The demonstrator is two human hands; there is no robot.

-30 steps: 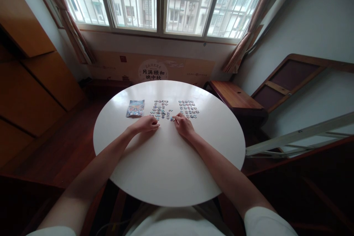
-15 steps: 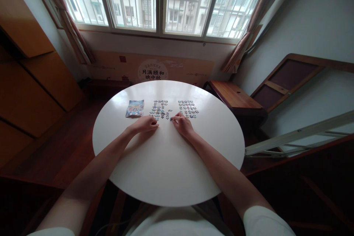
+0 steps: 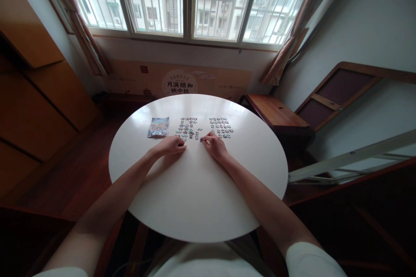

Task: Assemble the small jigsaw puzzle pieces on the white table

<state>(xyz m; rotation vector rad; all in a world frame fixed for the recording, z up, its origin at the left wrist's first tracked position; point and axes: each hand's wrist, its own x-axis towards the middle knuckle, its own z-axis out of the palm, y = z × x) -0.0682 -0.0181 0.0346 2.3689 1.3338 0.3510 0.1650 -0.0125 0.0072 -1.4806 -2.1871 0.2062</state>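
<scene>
On the round white table (image 3: 195, 190) lie small jigsaw puzzle pieces in two groups. The left group (image 3: 186, 129) is partly joined and uneven; the right group (image 3: 221, 124) is laid out in rows. My right hand (image 3: 212, 145) pinches a dark puzzle piece (image 3: 202, 140) at its fingertips, near the front of the right group. Curled on the tabletop, my left hand (image 3: 173, 145) rests just in front of the left group, its fingers closed; whether anything is in them is hidden. A colourful printed packet (image 3: 158, 127) lies left of the pieces, close to my left hand.
Past the table's far edge stands a printed cardboard panel (image 3: 130, 78) below the barred windows (image 3: 156, 0). A wooden side table (image 3: 276, 111) is at the right, with a framed board (image 3: 338, 91) leaning by the wall. Wooden cabinets (image 3: 42, 108) stand at the left.
</scene>
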